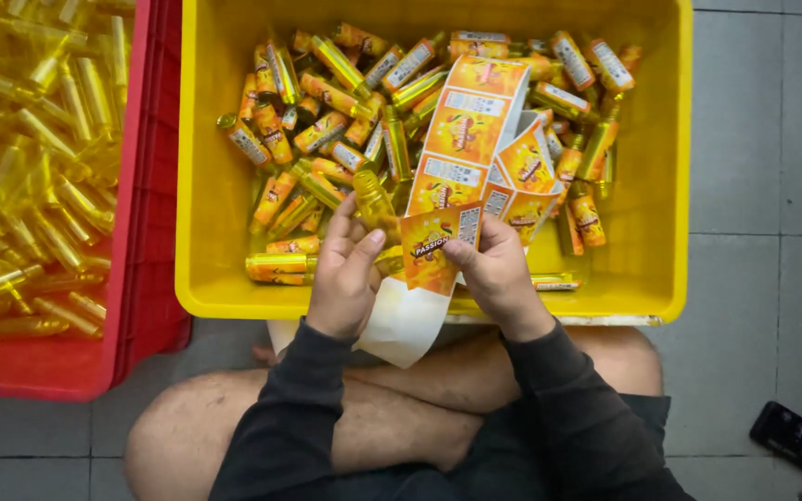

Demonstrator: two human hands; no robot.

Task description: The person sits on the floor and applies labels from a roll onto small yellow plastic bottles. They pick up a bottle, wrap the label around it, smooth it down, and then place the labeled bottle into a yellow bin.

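Crossed legs below: left hand grips a small yellow bottle, right hand pinches an orange label (apparently peeling it off the strip); labelling in hand, next needing square alignment.

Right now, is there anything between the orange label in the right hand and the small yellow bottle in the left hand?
Nothing visible. The left hand holds the unlabelled yellow bottle upright over the yellow crate. The right hand holds the orange label just beside it, with only a narrow open gap between them. The label strip lies behind, not between.
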